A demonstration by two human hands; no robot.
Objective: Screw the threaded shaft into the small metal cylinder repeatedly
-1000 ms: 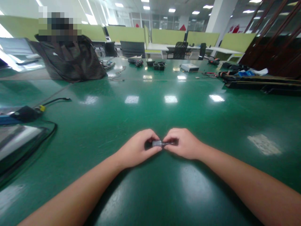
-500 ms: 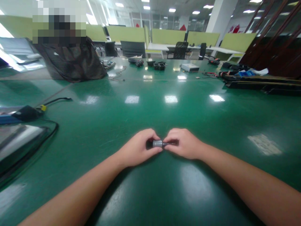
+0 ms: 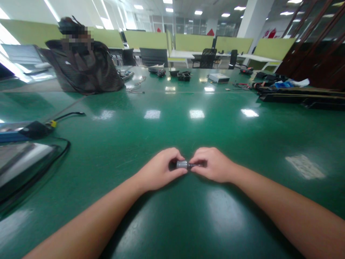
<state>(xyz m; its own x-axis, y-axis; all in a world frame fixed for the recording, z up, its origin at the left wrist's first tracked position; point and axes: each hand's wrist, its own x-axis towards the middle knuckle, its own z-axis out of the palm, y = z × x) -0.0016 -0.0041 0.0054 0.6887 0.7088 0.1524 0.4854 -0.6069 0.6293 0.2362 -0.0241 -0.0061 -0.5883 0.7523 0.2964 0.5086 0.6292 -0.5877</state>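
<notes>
Just above the green tabletop, a small grey-and-black cylinder with a thin dark shaft lies level between my hands; its exact kind is unclear. My left hand is closed on the thicker grey body, thumb below and fingers above, its black end partly in the shade of the palm. From the other side, my right hand pinches the narrow shaft between thumb and fingertips. The fingertips of the two hands are almost touching, with a slight gap between them.
The glossy green table reflects ceiling lights. On the left are a tablet-like device with a black cable and a blue item. Farther back stand a large dark bag, a white box and, right, black strips.
Both hands keep their hold on the small cylinder. The gap between the fingertips has widened very slightly, and the whole view has shifted a little.
</notes>
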